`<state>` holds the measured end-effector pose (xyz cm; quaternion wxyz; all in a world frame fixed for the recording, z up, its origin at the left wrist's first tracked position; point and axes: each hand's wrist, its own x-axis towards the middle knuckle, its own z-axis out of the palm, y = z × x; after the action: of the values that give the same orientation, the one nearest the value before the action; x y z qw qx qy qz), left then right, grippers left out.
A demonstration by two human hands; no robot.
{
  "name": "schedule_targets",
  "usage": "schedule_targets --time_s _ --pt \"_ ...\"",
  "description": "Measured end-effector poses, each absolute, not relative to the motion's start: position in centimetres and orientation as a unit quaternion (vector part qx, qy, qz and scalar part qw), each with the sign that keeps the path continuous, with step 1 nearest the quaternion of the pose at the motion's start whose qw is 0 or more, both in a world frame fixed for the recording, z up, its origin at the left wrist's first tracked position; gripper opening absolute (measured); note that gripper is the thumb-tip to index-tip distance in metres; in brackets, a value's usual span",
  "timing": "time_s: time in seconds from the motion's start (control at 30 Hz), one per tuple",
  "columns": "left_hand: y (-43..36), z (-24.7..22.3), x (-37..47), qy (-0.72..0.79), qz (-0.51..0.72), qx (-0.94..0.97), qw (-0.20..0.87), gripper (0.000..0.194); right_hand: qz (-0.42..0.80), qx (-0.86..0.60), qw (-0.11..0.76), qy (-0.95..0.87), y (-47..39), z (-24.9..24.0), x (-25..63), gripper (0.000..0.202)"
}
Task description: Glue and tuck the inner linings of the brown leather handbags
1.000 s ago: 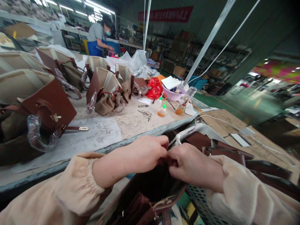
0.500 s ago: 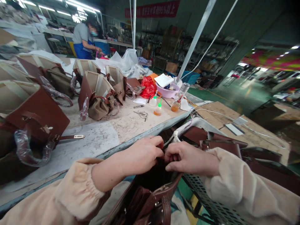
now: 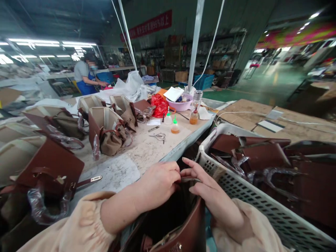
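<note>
A brown leather handbag (image 3: 193, 224) stands upright below my hands, its dark inside facing me and gold-coloured lettering near its lower visible edge. My left hand (image 3: 159, 182) is closed, fingers curled at the bag's upper edge; the fingertips are partly hidden. Opposite it, my right hand (image 3: 210, 187) has the index finger stretched out and the thumb below, with a thin edge of the bag between them. The fingertips of both hands nearly meet.
Several brown-and-khaki bags (image 3: 105, 133) stand on the worktable (image 3: 147, 154). Scissors (image 3: 159, 136), a green-capped bottle (image 3: 175, 126) and a lilac basin (image 3: 181, 104) lie beyond. To the right, a white plastic crate (image 3: 246, 196) holds brown bags. A co-worker (image 3: 85, 77) works behind.
The view has lifted and turned right, showing more of the crate. My right hand has opened from a curl, its index finger now extended. My left hand stays at the bag's edge.
</note>
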<state>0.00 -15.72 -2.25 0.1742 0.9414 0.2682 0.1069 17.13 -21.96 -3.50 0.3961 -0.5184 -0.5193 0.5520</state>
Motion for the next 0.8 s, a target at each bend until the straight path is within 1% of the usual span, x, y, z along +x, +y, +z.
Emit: schedule_targets --time_s 0.2,0.3,0.37,0.43,0.5,0.63,0.7,0.8 --pt "-16.5 -2.2 0.3 0.310 0.091 0.940 0.109 0.013 0.541 -0.503 0.402 -0.541 -22.2 -3.3 17.0 0.072" --pt "-16.9 -2.0 0.6 0.320 0.084 0.939 0.093 0.017 0.543 -0.497 0.407 -0.541 -22.4 -3.4 17.0 0.072" --pt "-17.0 -2.0 0.9 0.324 0.079 0.938 0.091 0.016 0.545 -0.495 0.409 -0.540 -22.6 -3.4 17.1 0.071" --pt "-17.0 -2.0 1.2 0.324 0.077 0.937 0.110 0.012 0.543 -0.494 0.412 -0.540 -22.6 -3.4 17.2 0.071" --pt "-17.0 -2.0 1.3 0.324 0.088 0.929 0.153 0.010 0.538 -0.493 0.417 -0.542 -22.7 -3.6 17.4 0.069" --pt "-17.0 -2.1 0.7 0.346 0.152 0.891 0.250 0.013 0.512 -0.513 0.431 -0.538 -22.9 -4.2 18.1 0.060" --pt "-17.1 -2.2 0.2 0.353 0.177 0.882 0.256 0.018 0.507 -0.515 0.433 -0.538 -22.9 -4.4 18.1 0.056" --pt "-17.0 -2.1 -0.2 0.327 0.165 0.905 0.215 0.024 0.516 -0.496 0.440 -0.542 -22.8 -4.5 17.8 0.057"
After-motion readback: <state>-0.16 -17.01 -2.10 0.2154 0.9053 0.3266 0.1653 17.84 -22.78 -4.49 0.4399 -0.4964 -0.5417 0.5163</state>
